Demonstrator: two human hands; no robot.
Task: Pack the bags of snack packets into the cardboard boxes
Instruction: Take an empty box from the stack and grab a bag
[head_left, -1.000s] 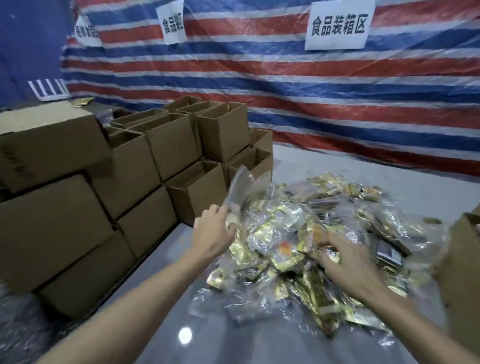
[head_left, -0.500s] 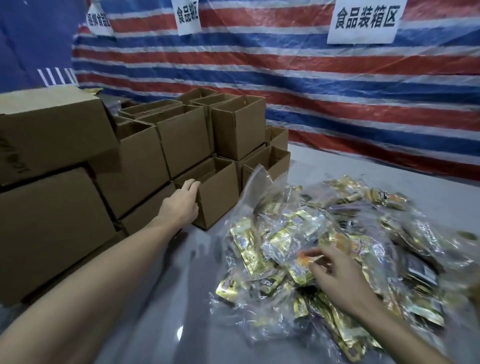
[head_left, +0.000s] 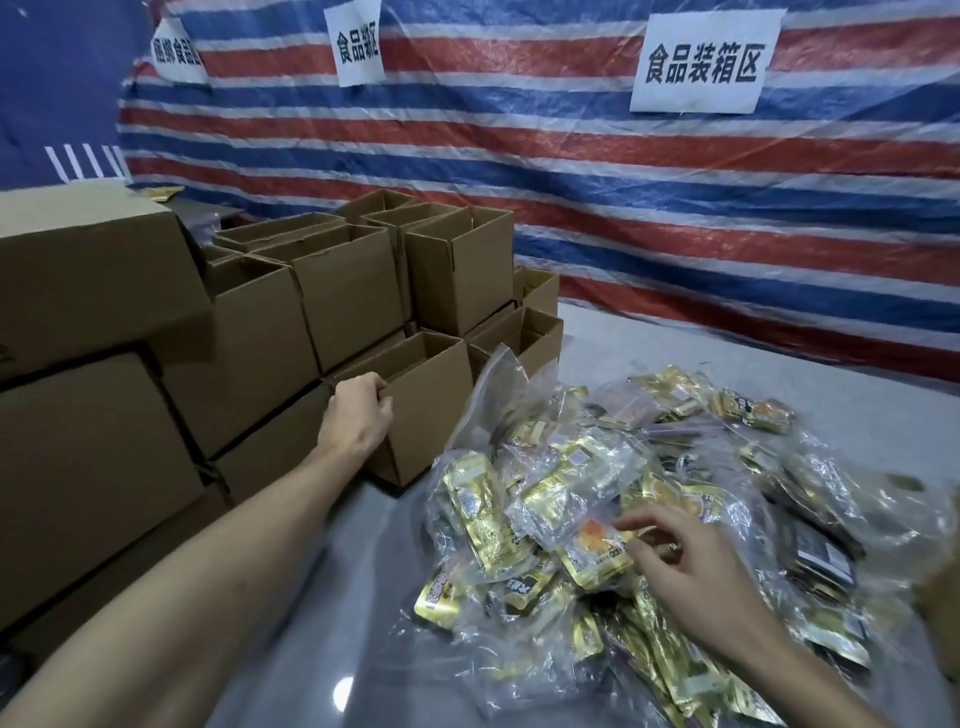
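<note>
Gripping the open box (head_left: 415, 410) rim with my left hand (head_left: 358, 415); right hand (head_left: 691, 577), fingers loosely spread, touches the bags (head_left: 571, 499) just right of it.

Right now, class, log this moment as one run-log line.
left hand: grips rim of open box | right hand: fingers spread over snack bags, no grip seen | packing: not started

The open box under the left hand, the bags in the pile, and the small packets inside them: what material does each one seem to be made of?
Open box: plain brown cardboard, matte, with folded flaps and sharp creased edges; the left hand grips its rim.
Bags: thin clear plastic film, judging by wrinkles, glare and visible contents.
Packets: probably metallised foil, shiny gold with printed labels.
</note>
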